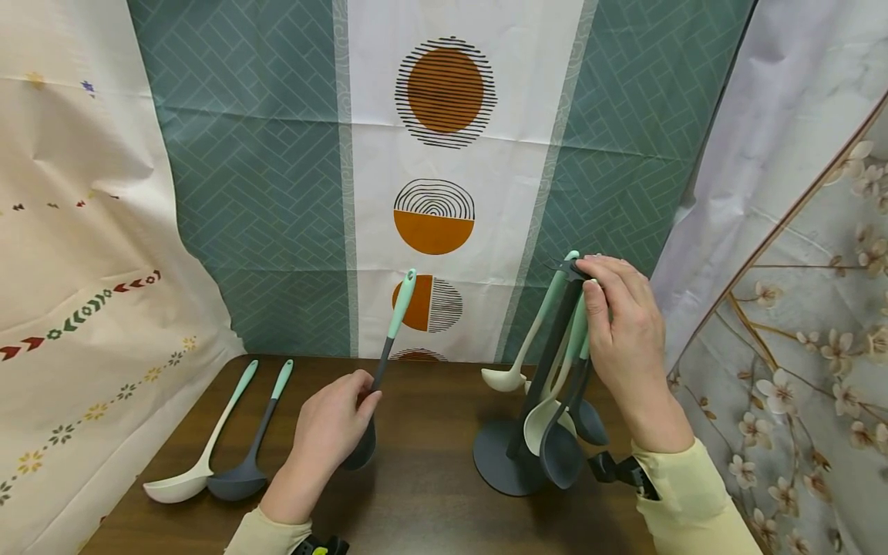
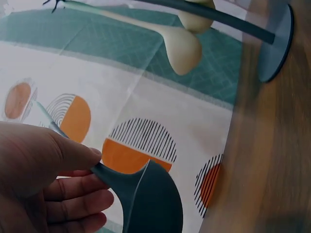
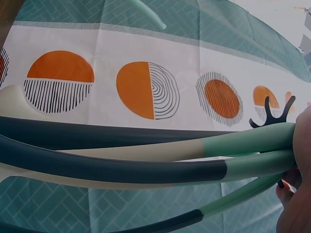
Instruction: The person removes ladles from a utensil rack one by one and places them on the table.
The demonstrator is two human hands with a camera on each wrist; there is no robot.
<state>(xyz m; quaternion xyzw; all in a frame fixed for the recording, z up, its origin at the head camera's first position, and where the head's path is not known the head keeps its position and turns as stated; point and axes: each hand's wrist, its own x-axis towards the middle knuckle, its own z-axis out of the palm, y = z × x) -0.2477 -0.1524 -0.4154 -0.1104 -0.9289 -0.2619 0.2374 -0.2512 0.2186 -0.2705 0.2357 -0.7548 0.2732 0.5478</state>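
Observation:
My left hand [image 1: 333, 424] [image 2: 43, 179] pinches a dark ladle [image 1: 384, 362] [image 2: 153, 194] low on its handle, near the bowl; its mint end points up. At the right, my right hand [image 1: 627, 331] [image 3: 299, 174] grips the top of a dark utensil stand [image 1: 513, 466] [image 2: 279, 41], fingers over the hub and thumb beside the mint handle ends. Several cream and dark utensils hang round the stand, among them a cream ladle [image 1: 504, 379] [image 2: 182, 48] on its left side and a dark ladle [image 1: 562, 456] in front.
On the left of the brown table [image 1: 430, 493] lie a cream ladle [image 1: 179, 487] and a dark ladle [image 1: 239, 482], side by side with mint handles pointing away. A patterned cloth [image 1: 257, 177] hangs behind the table, and a floral curtain [image 1: 798, 385] is at the right.

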